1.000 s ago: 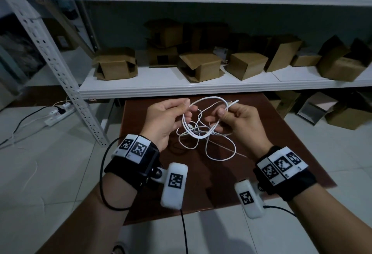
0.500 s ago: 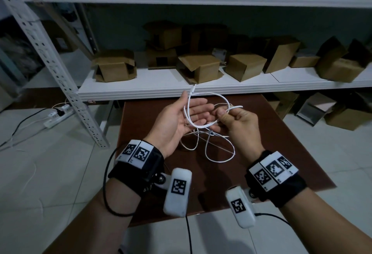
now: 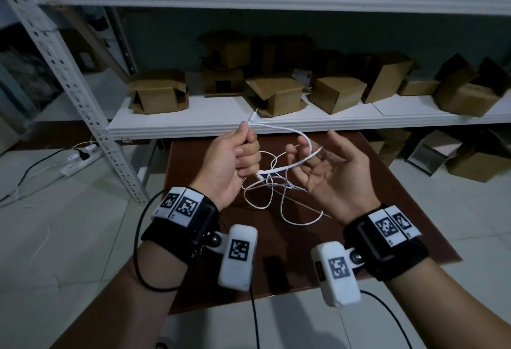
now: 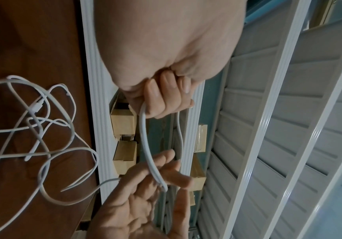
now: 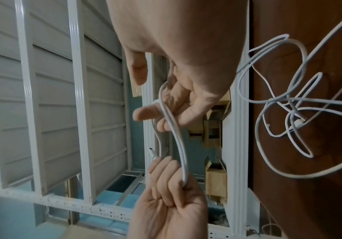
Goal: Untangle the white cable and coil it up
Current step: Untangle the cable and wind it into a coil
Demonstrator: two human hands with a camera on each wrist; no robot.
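1. My left hand (image 3: 233, 159) has closed since half a second ago: its fingers (image 4: 167, 95) now grip the white cable (image 3: 282, 171) just below the connector (image 3: 253, 117), which pokes up above the fist.
2. My right hand (image 3: 329, 169) has turned palm-up and loosened; the cable's arc drapes over its relaxed fingers (image 5: 178, 105), which grasp nothing firmly.
3. I judge this fixes one end for coiling, though the tangle (image 4: 41, 129) hangs unsorted between my hands, its lowest loops seemingly on the brown counter (image 3: 401, 196).
4. Behind the counter stands white metal shelving (image 3: 249, 127) with open cardboard boxes (image 3: 276, 94); a power strip (image 3: 80, 159) lies on the tiled floor (image 3: 69, 238).
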